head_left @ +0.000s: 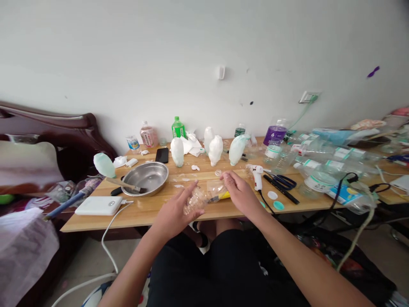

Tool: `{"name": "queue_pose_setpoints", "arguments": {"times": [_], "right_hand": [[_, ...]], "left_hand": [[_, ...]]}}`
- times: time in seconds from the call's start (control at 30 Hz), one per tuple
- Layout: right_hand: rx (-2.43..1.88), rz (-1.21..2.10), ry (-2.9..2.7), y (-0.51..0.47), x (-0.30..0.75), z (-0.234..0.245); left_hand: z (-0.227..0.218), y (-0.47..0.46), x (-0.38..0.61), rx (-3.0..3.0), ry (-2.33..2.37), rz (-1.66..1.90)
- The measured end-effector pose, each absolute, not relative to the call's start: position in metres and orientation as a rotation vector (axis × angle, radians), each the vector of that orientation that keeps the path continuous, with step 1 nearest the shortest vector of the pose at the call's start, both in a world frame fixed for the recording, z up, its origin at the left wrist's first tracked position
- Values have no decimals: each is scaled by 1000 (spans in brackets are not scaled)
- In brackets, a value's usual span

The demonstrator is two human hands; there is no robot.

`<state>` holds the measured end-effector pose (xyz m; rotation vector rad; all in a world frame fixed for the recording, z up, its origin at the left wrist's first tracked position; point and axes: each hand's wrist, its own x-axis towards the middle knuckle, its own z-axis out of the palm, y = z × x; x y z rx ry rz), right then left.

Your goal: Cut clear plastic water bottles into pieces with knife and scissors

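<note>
My left hand (179, 209) curls round a clear plastic bottle piece (195, 201) at the near edge of the wooden table (143, 211). My right hand (241, 194) rests just right of it, fingers partly bent over a second clear plastic piece (214, 187). A yellow-handled tool (220, 196) lies between the hands; whether the right hand holds it is hidden. Beyond the hands stand three white paper-covered bottle shapes (215, 149).
A steel bowl (145, 177) with a brush sits left, a white power bank (99, 205) nearer. A white glue gun (257, 175), black scissors (281, 182) and bottle caps (275, 200) lie right. Several clear bottles (319, 160) crowd the right end. A phone (162, 155) lies at the back.
</note>
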<state>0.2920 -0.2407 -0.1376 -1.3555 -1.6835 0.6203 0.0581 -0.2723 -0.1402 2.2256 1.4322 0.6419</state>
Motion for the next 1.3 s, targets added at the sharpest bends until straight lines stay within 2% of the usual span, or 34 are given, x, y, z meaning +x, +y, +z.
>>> {"name": "queue_pose_setpoints", "arguments": {"times": [0.13,0.23,0.33,0.43,0.67,0.87,1.0,1.17,1.3], "right_hand": [[-1296,695,-1503,-243,302,-149],[-1123,717,-1075,-257,322,-156],[-928,584,-676,-278,342,-164],[-888,557,-549,-300,352,-175],[-1025,697,-676,-322,366,-197],[-1323,837,-911,-321,364,-209],[-1366,694,-1217,-293,341,-208],[-1293,607,-1579,-252,301,-186],[-1152,597,-1554,-254,288,-165]], "left_hand": [[-144,-273,55,2208,1459,649],[-148,-258,51,2004,1351,1082],[-153,-228,53,1697,1102,1525],[-159,-191,65,1539,1036,1670],[-163,-148,80,1345,1045,1573],[-154,-182,74,889,890,1541],[-154,-209,70,794,899,1493],[-159,-224,58,920,924,1412],[-151,-240,43,1411,1247,1244]]}}
